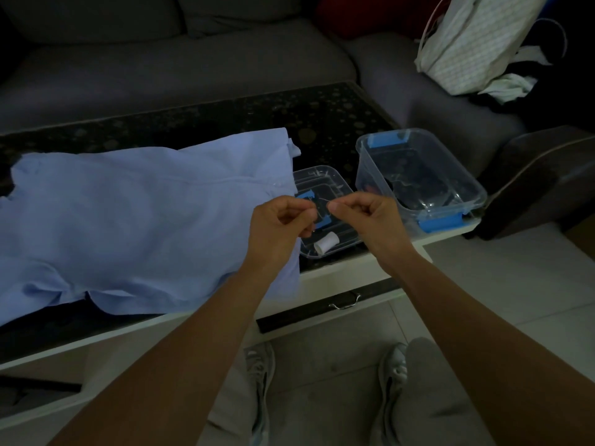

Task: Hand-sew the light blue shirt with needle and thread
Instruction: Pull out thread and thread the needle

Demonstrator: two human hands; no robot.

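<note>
The light blue shirt lies spread over the table's left half, up to its near edge. Beside its right hem, the left hand and right hand, fingers curled, pinch a thin needle between them above a clear lid holding 1 white spool. A clear box stands at the right edge.

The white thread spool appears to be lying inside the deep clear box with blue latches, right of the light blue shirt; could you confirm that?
Not quite: the head view shows the white thread spool lying in the shallow clear lid, not in the deep clear box with blue latches. It is indeed right of the light blue shirt.
</note>
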